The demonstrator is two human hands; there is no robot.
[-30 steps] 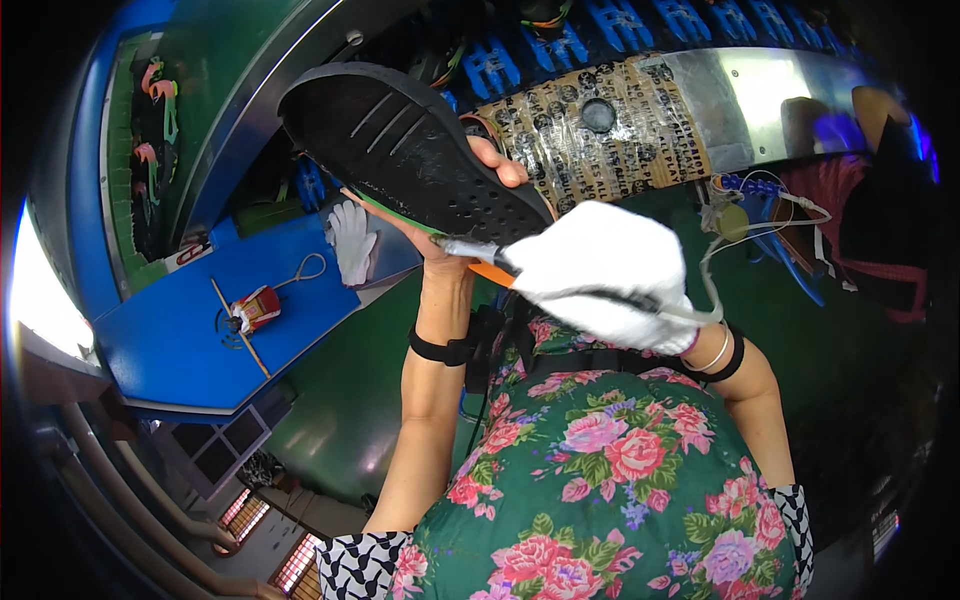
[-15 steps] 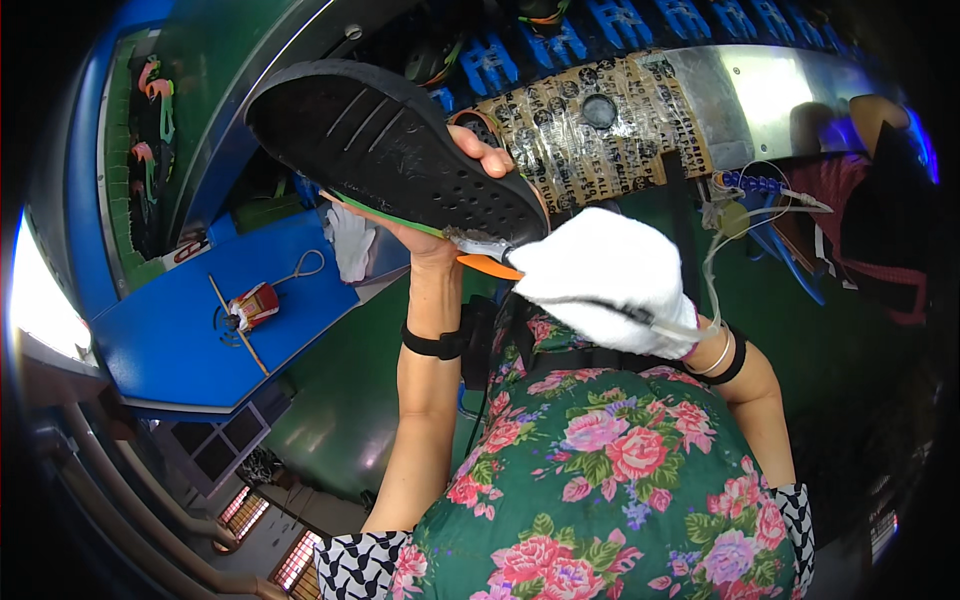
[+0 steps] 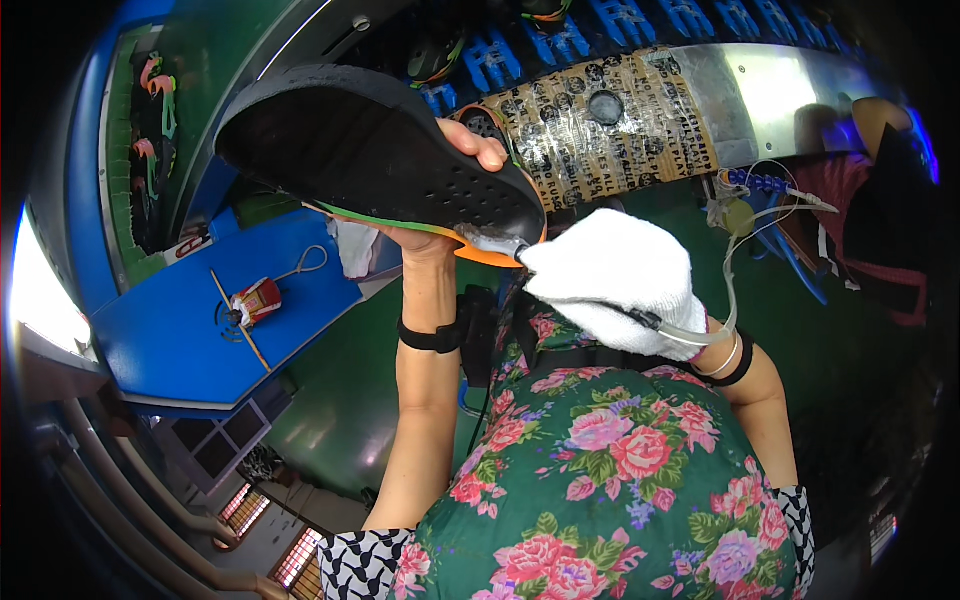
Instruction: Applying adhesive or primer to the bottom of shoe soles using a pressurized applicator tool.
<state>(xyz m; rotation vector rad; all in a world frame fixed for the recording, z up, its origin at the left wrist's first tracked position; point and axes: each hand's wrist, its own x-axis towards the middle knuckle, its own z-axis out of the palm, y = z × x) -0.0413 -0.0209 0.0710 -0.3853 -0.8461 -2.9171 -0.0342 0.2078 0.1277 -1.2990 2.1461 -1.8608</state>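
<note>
My bare left hand (image 3: 478, 146) is closed round a black shoe sole (image 3: 340, 150) with a green and orange edge, holding it tilted up. Small holes dot the sole's near end. A white knit glove covers my right hand (image 3: 615, 280), which is closed on a slim brush (image 3: 490, 240) joined to a clear hose (image 3: 690, 338). The brush's greyish tip touches the sole's inner edge near the orange end. The glove hides the grip of my right fingers.
A blue table (image 3: 160, 335) at left carries a small red container (image 3: 258, 300) with a stick across it and a white glove (image 3: 355, 248). Ahead, a taped cardboard-covered ledge (image 3: 560, 130) borders a rack of blue holders (image 3: 490, 65). Coiled hoses (image 3: 760, 185) hang at right.
The sole has shifted left and tilted slightly in my left hand. My gloved right hand has moved a little right, and the brush tip has slid along the sole's edge.
</note>
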